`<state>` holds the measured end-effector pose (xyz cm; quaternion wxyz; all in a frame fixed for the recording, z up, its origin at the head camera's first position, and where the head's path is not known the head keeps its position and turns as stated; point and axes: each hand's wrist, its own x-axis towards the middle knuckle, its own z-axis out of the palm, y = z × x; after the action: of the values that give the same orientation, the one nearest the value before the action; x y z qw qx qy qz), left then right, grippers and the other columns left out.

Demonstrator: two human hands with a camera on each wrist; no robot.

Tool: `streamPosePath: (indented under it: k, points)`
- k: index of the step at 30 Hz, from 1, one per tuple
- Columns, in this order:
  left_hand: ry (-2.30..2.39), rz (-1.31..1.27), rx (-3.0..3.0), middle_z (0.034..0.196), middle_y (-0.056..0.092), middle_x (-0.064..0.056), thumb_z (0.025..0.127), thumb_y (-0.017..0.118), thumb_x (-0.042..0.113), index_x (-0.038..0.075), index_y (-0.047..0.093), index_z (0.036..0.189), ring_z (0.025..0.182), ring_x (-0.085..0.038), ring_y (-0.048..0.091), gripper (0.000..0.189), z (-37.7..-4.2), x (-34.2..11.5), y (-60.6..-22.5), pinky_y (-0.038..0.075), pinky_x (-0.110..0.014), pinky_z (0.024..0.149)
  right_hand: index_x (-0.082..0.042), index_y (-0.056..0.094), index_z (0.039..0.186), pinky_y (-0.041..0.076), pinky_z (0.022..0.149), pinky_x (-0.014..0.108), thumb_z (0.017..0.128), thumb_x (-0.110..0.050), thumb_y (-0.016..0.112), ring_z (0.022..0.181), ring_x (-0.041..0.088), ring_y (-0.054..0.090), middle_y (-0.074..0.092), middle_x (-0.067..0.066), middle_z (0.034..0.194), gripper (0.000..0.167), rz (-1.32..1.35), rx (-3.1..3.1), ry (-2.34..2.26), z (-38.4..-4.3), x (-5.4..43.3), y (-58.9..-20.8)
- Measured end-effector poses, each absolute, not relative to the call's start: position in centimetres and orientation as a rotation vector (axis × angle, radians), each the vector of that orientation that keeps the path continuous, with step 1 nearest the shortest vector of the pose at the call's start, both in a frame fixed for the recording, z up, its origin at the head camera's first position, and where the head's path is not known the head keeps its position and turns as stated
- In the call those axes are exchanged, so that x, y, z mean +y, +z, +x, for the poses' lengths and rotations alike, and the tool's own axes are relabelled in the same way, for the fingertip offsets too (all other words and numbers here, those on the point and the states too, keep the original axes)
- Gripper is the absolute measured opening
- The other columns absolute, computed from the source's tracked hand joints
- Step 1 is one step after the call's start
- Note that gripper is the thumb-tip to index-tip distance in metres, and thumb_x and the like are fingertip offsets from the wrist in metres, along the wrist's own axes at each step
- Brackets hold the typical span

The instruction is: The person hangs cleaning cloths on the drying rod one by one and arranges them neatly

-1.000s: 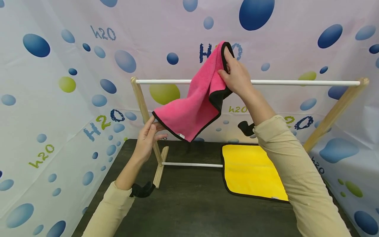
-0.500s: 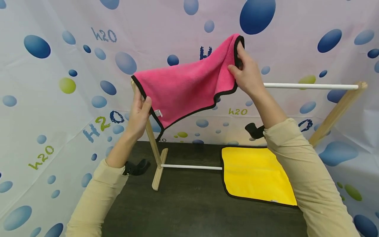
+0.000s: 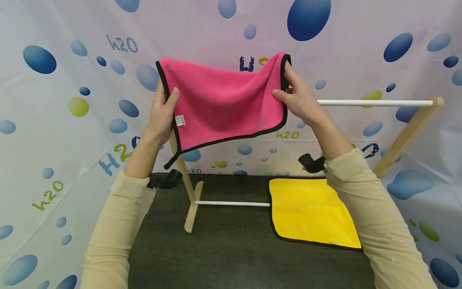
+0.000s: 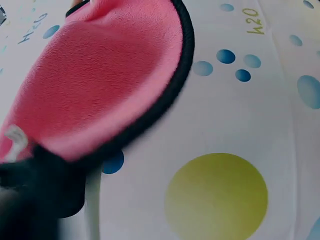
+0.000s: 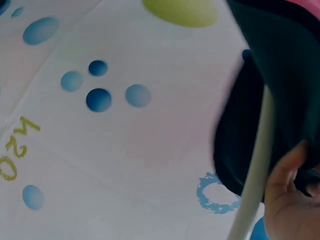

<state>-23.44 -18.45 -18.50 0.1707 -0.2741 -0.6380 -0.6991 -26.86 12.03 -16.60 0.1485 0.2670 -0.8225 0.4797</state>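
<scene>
A pink cloth [image 3: 223,100] with black edging and a white tag is stretched between both hands in front of the rack's white top bar [image 3: 371,103]. My left hand [image 3: 160,116] pinches its left edge, thumb on the pink face and fingers behind. At the right edge, my right hand [image 3: 297,94] grips a bunched upper corner. In the right wrist view the cloth's dark underside [image 5: 290,75] shows around the bar [image 5: 257,160], with part of it behind the bar. The left part of the bar is hidden by the cloth.
A yellow cloth [image 3: 310,212] with black edging lies over the right part of the lower bar [image 3: 231,203] area, on the dark table [image 3: 231,257]. Wooden rack posts stand left [image 3: 185,174] and right [image 3: 408,136]. A printed curtain [image 3: 86,160] surrounds the table.
My left hand has risen with the cloth's left edge, from below the bar to above it. The cloth has spread from a bunched hang to nearly flat; my right hand shifted slightly right.
</scene>
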Motion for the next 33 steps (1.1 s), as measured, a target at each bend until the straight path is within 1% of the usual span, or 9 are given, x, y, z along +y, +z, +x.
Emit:
streamPosePath:
  k: [4,8,11,15,23,26,28,30,33]
  points:
    - [-2.050,-0.644,-1.898,0.112,0.040,-0.001,0.097,0.038,0.013,0.023,0.023,0.141,0.107,-0.015,0.043,0.048,-23.3,-19.3,-19.1,0.045,-0.026,0.081,-0.015,0.030,0.142,0.047,0.091,0.037,0.091,-0.005,0.050,0.116,0.025,0.048,0.046,0.012,0.126,0.055,0.780,-2.405,1.476,-26.3,12.2,-16.6]
    - [-2.075,-0.479,-1.965,0.115,0.039,-0.001,0.098,0.037,0.017,0.025,0.026,0.140,0.109,-0.016,0.041,0.044,-23.3,-20.0,-19.8,0.044,-0.028,0.082,-0.014,0.033,0.142,0.049,0.083,0.024,0.092,-0.011,0.050,0.099,0.020,0.056,0.051,0.009,0.110,0.053,0.686,-2.409,1.552,-25.7,12.4,-17.1]
    - [-2.074,-0.400,-1.997,0.114,0.040,-0.002,0.098,0.036,0.018,0.021,0.029,0.138,0.105,-0.016,0.043,0.041,-23.4,-20.3,-20.3,0.044,-0.028,0.080,-0.013,0.036,0.141,0.049,0.073,0.017,0.092,-0.011,0.051,0.085,0.015,0.057,0.053,0.004,0.094,0.051,0.628,-2.369,1.590,-25.4,12.7,-18.0]
    - [-2.069,-0.353,-2.008,0.112,0.042,-0.003,0.098,0.036,0.017,0.017,0.031,0.136,0.097,-0.015,0.047,0.039,-23.7,-20.5,-21.1,0.044,-0.025,0.076,-0.010,0.043,0.137,0.049,0.068,0.015,0.091,-0.010,0.052,0.077,0.012,0.056,0.054,0.001,0.083,0.047,0.607,-2.314,1.614,-25.1,13.1,-19.3]
    - [-2.150,-0.329,-1.853,0.112,0.048,-0.001,0.097,0.039,0.009,0.010,0.036,0.129,0.090,-0.011,0.054,0.032,-24.1,-20.8,-23.4,0.046,-0.020,0.075,-0.001,0.052,0.127,0.048,0.061,0.013,0.089,-0.011,0.056,0.065,0.002,0.060,0.055,-0.001,0.079,0.039,0.564,-2.210,1.539,-24.3,13.2,-22.2]
    - [-2.174,-0.367,-1.792,0.111,0.051,-0.001,0.096,0.040,0.005,0.009,0.037,0.127,0.090,-0.010,0.055,0.032,-24.1,-21.0,-24.3,0.047,-0.020,0.076,0.004,0.055,0.120,0.049,0.060,0.014,0.089,-0.008,0.056,0.061,0.002,0.060,0.054,-0.001,0.075,0.034,0.592,-2.173,1.551,-24.3,13.3,-23.1]
    - [-2.173,-0.395,-1.783,0.112,0.051,-0.001,0.095,0.042,0.004,0.009,0.035,0.129,0.092,-0.010,0.056,0.035,-24.1,-21.1,-25.0,0.048,-0.019,0.077,0.007,0.056,0.115,0.049,0.060,0.014,0.089,-0.007,0.056,0.061,0.002,0.060,0.053,-0.002,0.074,0.029,0.611,-2.166,1.566,-24.3,13.4,-23.5]
    - [-2.157,-0.398,-1.807,0.112,0.053,0.001,0.094,0.043,0.002,0.009,0.032,0.133,0.091,-0.009,0.057,0.041,-24.0,-21.2,-25.7,0.049,-0.019,0.075,0.008,0.056,0.109,0.049,0.059,0.015,0.089,-0.007,0.055,0.061,0.003,0.060,0.052,-0.002,0.073,0.026,0.632,-2.167,1.584,-24.3,13.4,-23.9]
    - [-2.129,-0.398,-1.860,0.110,0.055,0.003,0.092,0.046,-0.002,0.008,0.027,0.138,0.088,-0.006,0.060,0.051,-23.8,-21.6,-27.0,0.050,-0.020,0.072,0.008,0.057,0.108,0.049,0.060,0.016,0.089,-0.008,0.055,0.062,0.003,0.061,0.054,-0.005,0.074,0.024,0.660,-2.193,1.585,-24.3,13.6,-24.3]
